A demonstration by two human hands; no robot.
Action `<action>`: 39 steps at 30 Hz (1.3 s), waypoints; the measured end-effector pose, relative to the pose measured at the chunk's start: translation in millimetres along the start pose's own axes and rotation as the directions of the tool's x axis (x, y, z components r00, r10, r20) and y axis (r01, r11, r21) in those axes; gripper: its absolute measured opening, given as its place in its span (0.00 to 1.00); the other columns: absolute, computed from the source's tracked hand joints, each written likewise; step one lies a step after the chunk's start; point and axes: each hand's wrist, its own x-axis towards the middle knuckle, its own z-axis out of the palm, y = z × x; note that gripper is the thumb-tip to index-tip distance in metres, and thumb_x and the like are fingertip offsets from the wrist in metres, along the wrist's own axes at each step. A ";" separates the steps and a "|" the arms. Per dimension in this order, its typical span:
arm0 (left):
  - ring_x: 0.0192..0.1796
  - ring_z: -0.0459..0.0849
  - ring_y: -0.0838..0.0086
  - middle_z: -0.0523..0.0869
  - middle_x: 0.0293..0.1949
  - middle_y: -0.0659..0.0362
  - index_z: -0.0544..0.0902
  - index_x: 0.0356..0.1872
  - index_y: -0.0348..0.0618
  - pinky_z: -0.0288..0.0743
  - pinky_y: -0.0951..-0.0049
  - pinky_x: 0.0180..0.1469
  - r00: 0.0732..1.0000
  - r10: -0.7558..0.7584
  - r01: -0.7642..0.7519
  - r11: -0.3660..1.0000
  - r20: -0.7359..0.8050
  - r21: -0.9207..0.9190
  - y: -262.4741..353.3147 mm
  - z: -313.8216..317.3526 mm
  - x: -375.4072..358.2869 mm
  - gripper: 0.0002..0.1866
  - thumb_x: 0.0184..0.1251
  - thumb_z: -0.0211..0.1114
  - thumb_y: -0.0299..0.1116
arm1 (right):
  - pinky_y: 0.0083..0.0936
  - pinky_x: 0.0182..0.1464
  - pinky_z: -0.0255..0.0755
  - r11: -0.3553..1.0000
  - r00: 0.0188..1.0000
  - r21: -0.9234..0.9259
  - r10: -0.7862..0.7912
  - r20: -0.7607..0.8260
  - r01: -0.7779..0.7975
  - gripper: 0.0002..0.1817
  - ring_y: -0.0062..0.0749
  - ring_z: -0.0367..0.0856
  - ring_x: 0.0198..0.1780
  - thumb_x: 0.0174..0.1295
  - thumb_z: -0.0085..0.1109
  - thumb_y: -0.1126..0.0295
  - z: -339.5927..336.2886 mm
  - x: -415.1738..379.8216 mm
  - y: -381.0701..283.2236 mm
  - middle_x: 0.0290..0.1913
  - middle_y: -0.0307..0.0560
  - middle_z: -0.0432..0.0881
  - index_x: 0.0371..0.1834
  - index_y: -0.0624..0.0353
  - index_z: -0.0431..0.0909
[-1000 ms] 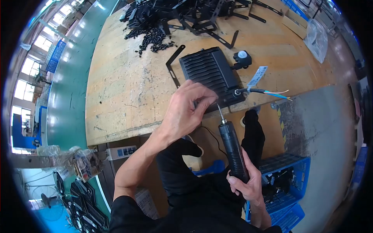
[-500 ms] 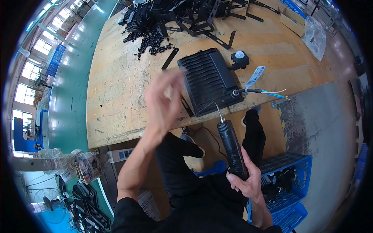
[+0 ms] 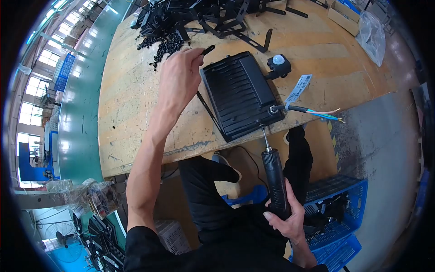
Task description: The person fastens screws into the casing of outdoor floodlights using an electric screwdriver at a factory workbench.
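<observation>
A black floodlight (image 3: pixel 242 97) with a ribbed back lies on the table near its front edge. A motion sensor (image 3: pixel 278 66) sticks out on its right, beside a cable (image 3: pixel 297 109) with bare coloured wires and a white tag. Along the left side runs a black metal bracket (image 3: pixel 209 113). My left hand (image 3: pixel 180 75) is closed around the bracket's far part, whose end pokes out past the fingers. In my right hand (image 3: pixel 290 213) is a black electric screwdriver (image 3: pixel 275 181), pointing away from me; its bit tip is at the floodlight's near edge.
Loose black screws (image 3: pixel 167 45) lie in a pile beyond my left hand. More brackets (image 3: pixel 226 20) are heaped at the back. A cardboard box (image 3: pixel 343 19) and a plastic bag (image 3: pixel 371 38) are at the far right. Blue crates (image 3: pixel 358 204) stand on the floor at right.
My left hand has moved away from me and closed on the bracket, whose far end has shifted right. The screwdriver's tip has moved slightly right, to the floodlight's near edge.
</observation>
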 end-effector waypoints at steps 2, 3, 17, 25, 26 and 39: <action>0.42 0.89 0.46 0.91 0.39 0.47 0.90 0.49 0.35 0.81 0.55 0.46 0.999 0.007 -0.006 1.000 0.037 -0.017 0.1 11.6 7.3 0.11 0.76 0.62 0.27 | 0.28 0.69 0.76 0.999 1.000 -0.030 -0.021 -0.017 0.021 0.51 0.35 0.85 0.64 0.61 0.79 0.74 -2.0 4.0 3.1 0.70 0.62 0.81 0.84 0.77 0.57; 0.43 0.91 0.50 0.92 0.40 0.47 0.90 0.52 0.35 0.82 0.58 0.47 0.999 0.007 -0.009 0.999 0.038 0.048 -0.8 19.8 8.4 0.12 0.77 0.62 0.30 | 0.28 0.69 0.76 0.999 1.000 -0.027 -0.022 -0.021 0.021 0.51 0.35 0.85 0.64 0.61 0.79 0.74 -2.8 5.8 2.7 0.70 0.62 0.81 0.84 0.77 0.57; 0.75 0.68 0.49 0.74 0.78 0.56 0.81 0.75 0.59 0.61 0.49 0.80 0.837 0.435 -0.428 0.899 0.332 -0.098 4.5 47.9 6.9 0.26 0.86 0.54 0.55 | 0.20 0.29 0.78 0.919 0.951 0.262 0.254 0.178 -0.295 0.48 0.24 0.86 0.28 0.66 0.68 0.77 -9.8 10.6 -58.3 0.40 0.51 0.86 0.88 0.69 0.51; 0.71 0.71 0.49 0.77 0.76 0.56 0.82 0.73 0.56 0.63 0.50 0.77 0.832 0.437 -0.428 0.897 0.342 -0.106 6.5 46.3 7.3 0.23 0.86 0.55 0.50 | 0.19 0.20 0.68 0.893 0.948 0.324 0.272 0.166 -0.313 0.50 0.22 0.78 0.19 0.65 0.67 0.74 -4.7 10.7 -65.5 0.31 0.48 0.81 0.88 0.68 0.48; 0.70 0.71 0.49 0.77 0.76 0.56 0.82 0.73 0.56 0.63 0.50 0.77 0.833 0.440 -0.434 0.896 0.336 -0.099 6.0 46.6 7.1 0.23 0.86 0.55 0.50 | 0.19 0.20 0.68 0.885 0.944 0.333 0.285 0.168 -0.326 0.50 0.22 0.78 0.19 0.65 0.67 0.73 -4.4 11.6 -66.0 0.31 0.49 0.81 0.88 0.68 0.48; 0.65 0.74 0.50 0.79 0.73 0.57 0.83 0.70 0.60 0.69 0.48 0.69 0.897 0.389 -0.396 0.918 0.211 -0.010 14.1 36.1 -9.5 0.24 0.79 0.64 0.52 | 0.25 0.14 0.64 0.403 0.836 0.734 0.216 0.504 -0.547 0.53 0.33 0.73 0.15 0.63 0.69 0.71 -60.7 18.8 -19.1 0.31 0.59 0.77 0.89 0.47 0.47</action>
